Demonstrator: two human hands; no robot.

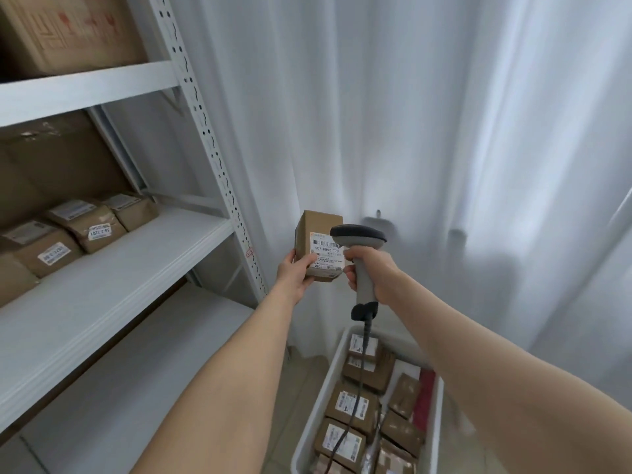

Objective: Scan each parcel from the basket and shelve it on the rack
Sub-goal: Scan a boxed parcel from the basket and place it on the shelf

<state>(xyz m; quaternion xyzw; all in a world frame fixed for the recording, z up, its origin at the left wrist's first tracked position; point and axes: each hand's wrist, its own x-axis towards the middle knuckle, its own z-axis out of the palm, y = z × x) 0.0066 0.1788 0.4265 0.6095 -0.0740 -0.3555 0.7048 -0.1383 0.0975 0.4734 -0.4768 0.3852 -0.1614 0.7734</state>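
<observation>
Parcels [68, 230] in brown wrap, white labels up, sit in a row on the middle shelf of the white rack [212, 142] at far left. A large carton [58, 159] stands behind them and a second carton [68, 29] one shelf higher. Just right of the rack's slotted post, my left hand [297, 271] grips a small brown box [316, 234] from below. My thumb lies on the left edge of its white label [326, 254], and I hold the box upright in the air, clear of the shelves. My right hand [372, 271] has its fingers curled round the handle of a grey scanner [358, 235]. The scanner's dark head sits just beside the box and hides the label's upper right corner. Its black cable [359, 381] hangs down into the white basket [321, 391] on the floor at lower right, crossing several of the packed parcels [352, 405] inside. A red packet [424, 398] lies along the basket's right side. White curtain [444, 131] fills the background.
</observation>
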